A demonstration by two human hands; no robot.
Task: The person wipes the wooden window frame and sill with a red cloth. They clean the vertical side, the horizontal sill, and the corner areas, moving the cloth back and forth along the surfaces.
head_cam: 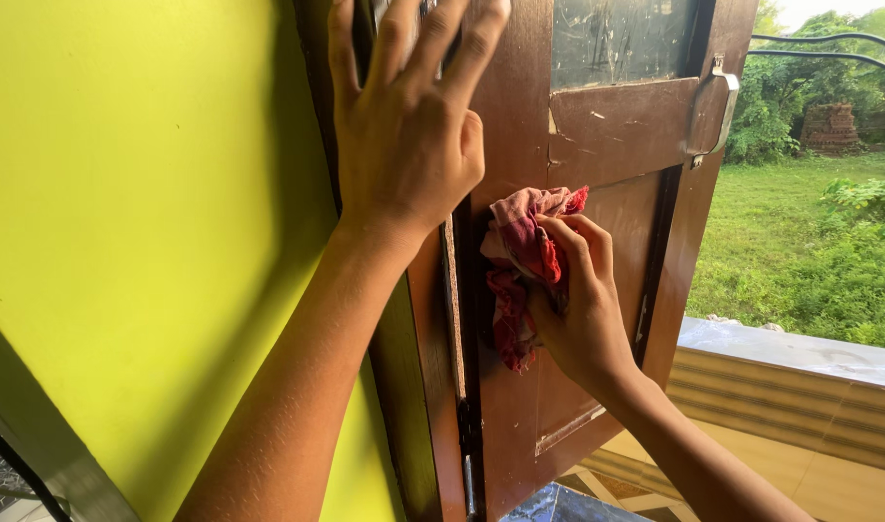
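The right hand [578, 309] bunches a soft, light red cloth [520, 266] against the brown shutter [607, 135], gripped best mid-wad, while the left hand [409, 135] presses flat, fingers spread.

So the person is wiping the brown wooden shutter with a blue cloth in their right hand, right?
Not quite. The cloth is red and pink, not blue, as the head view shows. The right hand does press it against the brown wooden shutter.
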